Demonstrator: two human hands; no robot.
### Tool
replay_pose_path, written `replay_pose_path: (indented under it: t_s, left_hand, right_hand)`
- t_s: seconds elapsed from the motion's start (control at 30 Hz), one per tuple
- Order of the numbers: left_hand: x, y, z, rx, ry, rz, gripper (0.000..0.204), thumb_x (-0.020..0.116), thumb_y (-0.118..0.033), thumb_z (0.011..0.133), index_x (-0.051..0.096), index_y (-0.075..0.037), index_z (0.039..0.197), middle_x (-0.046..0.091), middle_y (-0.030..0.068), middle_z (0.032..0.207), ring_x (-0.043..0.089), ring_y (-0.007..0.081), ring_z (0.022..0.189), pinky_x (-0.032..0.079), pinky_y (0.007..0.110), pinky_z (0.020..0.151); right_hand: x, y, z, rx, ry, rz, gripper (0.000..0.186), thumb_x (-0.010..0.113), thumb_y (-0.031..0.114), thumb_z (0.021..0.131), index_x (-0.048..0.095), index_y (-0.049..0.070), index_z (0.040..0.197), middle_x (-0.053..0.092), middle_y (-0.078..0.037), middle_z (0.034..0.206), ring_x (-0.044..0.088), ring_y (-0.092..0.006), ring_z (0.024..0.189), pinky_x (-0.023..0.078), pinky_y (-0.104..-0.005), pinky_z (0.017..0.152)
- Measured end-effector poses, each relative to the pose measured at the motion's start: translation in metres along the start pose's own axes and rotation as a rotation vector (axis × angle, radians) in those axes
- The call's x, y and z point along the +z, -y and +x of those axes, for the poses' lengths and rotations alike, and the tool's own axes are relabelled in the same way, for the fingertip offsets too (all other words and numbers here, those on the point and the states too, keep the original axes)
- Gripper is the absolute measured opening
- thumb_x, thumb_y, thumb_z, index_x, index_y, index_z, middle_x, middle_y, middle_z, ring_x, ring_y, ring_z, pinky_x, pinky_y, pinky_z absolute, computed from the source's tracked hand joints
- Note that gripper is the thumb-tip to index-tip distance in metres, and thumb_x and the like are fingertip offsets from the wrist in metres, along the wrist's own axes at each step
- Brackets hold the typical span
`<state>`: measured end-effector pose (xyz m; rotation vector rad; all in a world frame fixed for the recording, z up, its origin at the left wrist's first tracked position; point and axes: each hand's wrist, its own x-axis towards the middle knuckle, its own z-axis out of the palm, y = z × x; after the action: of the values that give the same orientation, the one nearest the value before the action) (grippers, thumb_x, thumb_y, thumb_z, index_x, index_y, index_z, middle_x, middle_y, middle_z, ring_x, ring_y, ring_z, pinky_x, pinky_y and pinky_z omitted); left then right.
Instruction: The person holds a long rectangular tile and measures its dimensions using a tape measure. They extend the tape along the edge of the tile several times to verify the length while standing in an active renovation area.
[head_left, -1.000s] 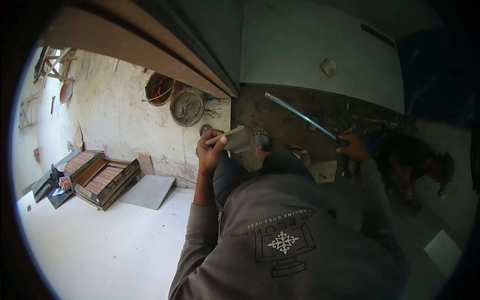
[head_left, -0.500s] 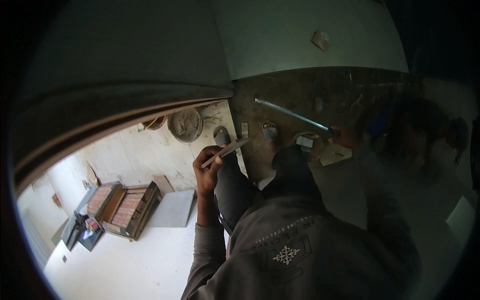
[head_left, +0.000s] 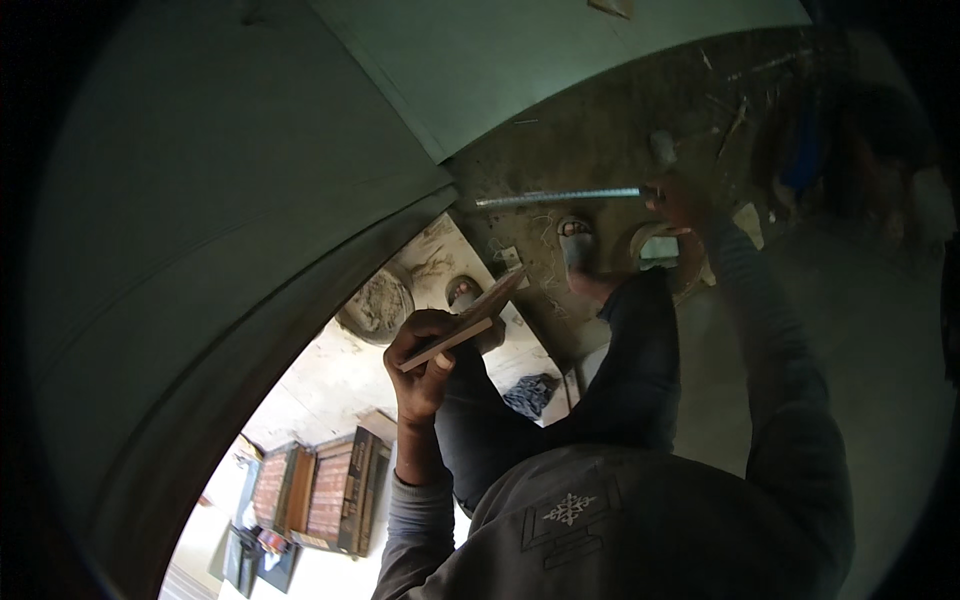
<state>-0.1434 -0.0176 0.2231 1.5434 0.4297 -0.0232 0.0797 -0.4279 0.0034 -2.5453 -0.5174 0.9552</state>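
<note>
The left hand (head_left: pixel 425 365) is clamped on a thin flat tile (head_left: pixel 468 322) raised over the knees while the right hand (head_left: pixel 678 200), seemingly closed on a long metal straightedge (head_left: pixel 558 197), rests it on the mortar floor (head_left: pixel 600 150), so checking the bed looks underway, with lowering the tile squarely to follow.

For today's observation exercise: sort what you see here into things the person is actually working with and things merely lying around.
In use:
left hand gripping a flat tile piece
right hand holding a long metal rod

Lying about:
round mortar pan
stacked tile boxes
dark cloth
</note>
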Motion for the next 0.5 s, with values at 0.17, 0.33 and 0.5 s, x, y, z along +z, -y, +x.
replay_pose_path:
  t_s: [0.17,0.33,0.5]
  left_hand:
    - [-0.014,0.061,0.035,0.069,0.072,0.066,0.054,0.075,-0.046,0.074,0.06,0.004,0.087,0.06,0.0131,0.088,0.058,0.0225,0.083,0.044,0.034,0.077]
    - [-0.027,0.105,0.065,0.185,0.16,0.097,0.059,0.074,-0.052,0.071,0.061,0.004,0.083,0.06,0.0144,0.082,0.058,0.0252,0.08,0.044,0.035,0.073]
    - [-0.047,0.14,0.089,0.329,0.176,0.087,0.06,0.073,-0.058,0.071,0.06,0.0,0.079,0.062,0.0148,0.078,0.059,0.0256,0.073,0.047,0.036,0.069]
  right_hand:
    - [0.038,0.012,0.069,0.02,-0.086,-0.275,0.035,0.064,0.031,0.083,0.063,0.018,0.115,0.054,-0.014,0.121,0.057,-0.0392,0.097,0.047,-0.0484,0.082]
    - [0.125,-0.044,0.144,-0.234,-0.561,-0.517,0.033,0.062,0.035,0.085,0.062,0.021,0.115,0.054,-0.013,0.124,0.054,-0.0352,0.109,0.046,-0.0483,0.085]
    - [0.147,-0.006,0.213,0.033,-0.189,-0.582,0.035,0.06,0.036,0.088,0.056,0.023,0.12,0.047,-0.014,0.135,0.045,-0.0341,0.124,0.041,-0.0487,0.097]
